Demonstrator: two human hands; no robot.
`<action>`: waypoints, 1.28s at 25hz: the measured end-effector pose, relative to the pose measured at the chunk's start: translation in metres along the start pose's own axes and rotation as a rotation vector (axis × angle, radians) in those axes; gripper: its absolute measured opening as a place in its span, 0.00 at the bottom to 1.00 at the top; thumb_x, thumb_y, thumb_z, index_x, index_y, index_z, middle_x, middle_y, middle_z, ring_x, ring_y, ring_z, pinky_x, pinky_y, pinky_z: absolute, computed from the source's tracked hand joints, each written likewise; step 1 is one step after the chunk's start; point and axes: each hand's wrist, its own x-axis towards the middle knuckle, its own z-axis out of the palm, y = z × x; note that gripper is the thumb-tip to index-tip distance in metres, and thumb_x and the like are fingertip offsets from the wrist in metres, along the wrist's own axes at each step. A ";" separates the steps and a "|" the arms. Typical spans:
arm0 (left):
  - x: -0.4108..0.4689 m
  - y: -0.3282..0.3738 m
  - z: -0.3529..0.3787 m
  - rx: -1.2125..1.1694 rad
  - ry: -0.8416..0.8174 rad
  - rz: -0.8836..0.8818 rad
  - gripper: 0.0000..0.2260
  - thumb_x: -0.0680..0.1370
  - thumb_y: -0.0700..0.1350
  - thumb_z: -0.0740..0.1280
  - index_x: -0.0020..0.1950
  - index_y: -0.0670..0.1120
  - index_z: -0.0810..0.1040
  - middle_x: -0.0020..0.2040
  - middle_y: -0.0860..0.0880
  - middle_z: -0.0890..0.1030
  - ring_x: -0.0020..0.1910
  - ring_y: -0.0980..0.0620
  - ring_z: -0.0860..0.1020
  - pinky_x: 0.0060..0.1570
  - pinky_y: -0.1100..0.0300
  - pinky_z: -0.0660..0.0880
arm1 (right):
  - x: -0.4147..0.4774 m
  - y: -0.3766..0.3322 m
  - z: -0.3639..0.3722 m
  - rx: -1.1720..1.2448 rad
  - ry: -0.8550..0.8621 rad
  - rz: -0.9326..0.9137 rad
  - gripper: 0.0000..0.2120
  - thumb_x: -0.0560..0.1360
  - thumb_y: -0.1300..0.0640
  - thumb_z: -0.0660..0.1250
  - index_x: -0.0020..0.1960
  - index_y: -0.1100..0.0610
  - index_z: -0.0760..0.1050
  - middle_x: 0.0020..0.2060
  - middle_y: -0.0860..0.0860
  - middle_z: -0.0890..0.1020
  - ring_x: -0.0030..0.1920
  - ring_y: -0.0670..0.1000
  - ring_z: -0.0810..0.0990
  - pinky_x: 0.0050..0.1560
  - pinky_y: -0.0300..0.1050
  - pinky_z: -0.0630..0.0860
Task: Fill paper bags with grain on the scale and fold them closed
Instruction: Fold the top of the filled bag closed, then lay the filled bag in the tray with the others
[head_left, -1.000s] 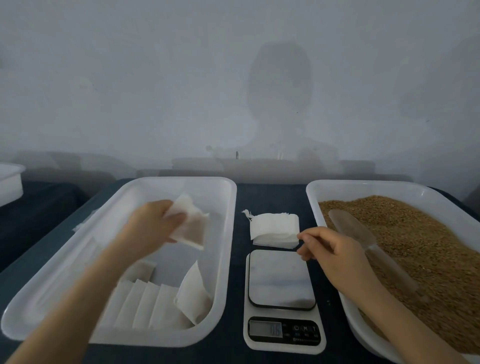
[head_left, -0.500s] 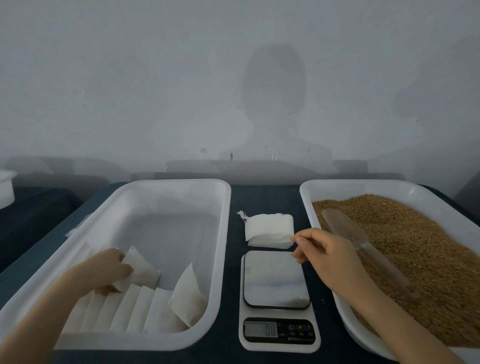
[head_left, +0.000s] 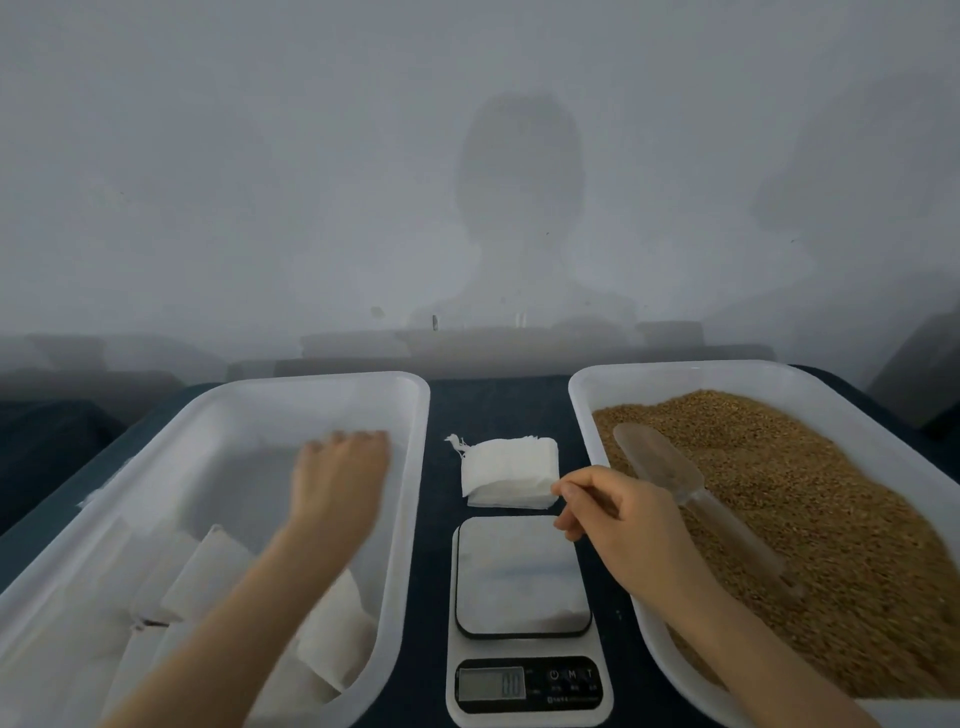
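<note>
Status: several folded bags (head_left: 337, 639) lie at the near end of the left tray (head_left: 415, 467), so part of the batch looks done; scale (head_left: 522, 571) has nothing on its plate, so I'd say the next fill hasn't started; stack (head_left: 506, 470) of empty bags sits on the table (head_left: 493, 405) just beyond the scale, so plenty left to do.

Grain (head_left: 831, 519) fills the right tray (head_left: 582, 395); scoop (head_left: 660, 467) lies on it, unheld.

Left hand (head_left: 340, 478): palm down over the far part of the left tray, fingers straight, holding nothing; blurred.

Right hand (head_left: 623, 525): between stack and scale, fingers curled, tips at the stack's near right corner; can't tell whether they pinch a bag or only touch.

Room: strip between the trays is narrow, taken up by stack and scale; raised rims on both sides; right forearm crosses the right tray's rim with the scoop just beside the hand, so a careless pull-back could knock it; open room is the far half of the left tray.
</note>
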 end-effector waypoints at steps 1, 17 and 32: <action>0.011 0.023 -0.003 -0.021 0.044 0.119 0.17 0.76 0.36 0.60 0.61 0.50 0.73 0.57 0.52 0.79 0.57 0.49 0.76 0.53 0.58 0.69 | 0.000 0.000 0.000 0.002 -0.001 0.003 0.06 0.77 0.55 0.65 0.44 0.48 0.78 0.33 0.40 0.82 0.34 0.39 0.81 0.40 0.30 0.76; 0.075 0.111 0.037 -0.452 -0.273 0.205 0.11 0.78 0.43 0.63 0.60 0.43 0.75 0.56 0.46 0.79 0.51 0.46 0.78 0.43 0.58 0.70 | 0.000 0.002 -0.002 0.006 -0.025 0.083 0.06 0.78 0.55 0.63 0.45 0.50 0.79 0.33 0.41 0.82 0.33 0.41 0.81 0.39 0.32 0.77; 0.079 0.108 0.034 -0.572 -0.359 0.164 0.12 0.79 0.50 0.65 0.55 0.42 0.77 0.51 0.45 0.79 0.46 0.48 0.76 0.48 0.57 0.74 | 0.000 0.002 -0.003 0.001 -0.027 0.084 0.06 0.78 0.56 0.63 0.44 0.51 0.79 0.32 0.41 0.82 0.32 0.42 0.81 0.38 0.33 0.76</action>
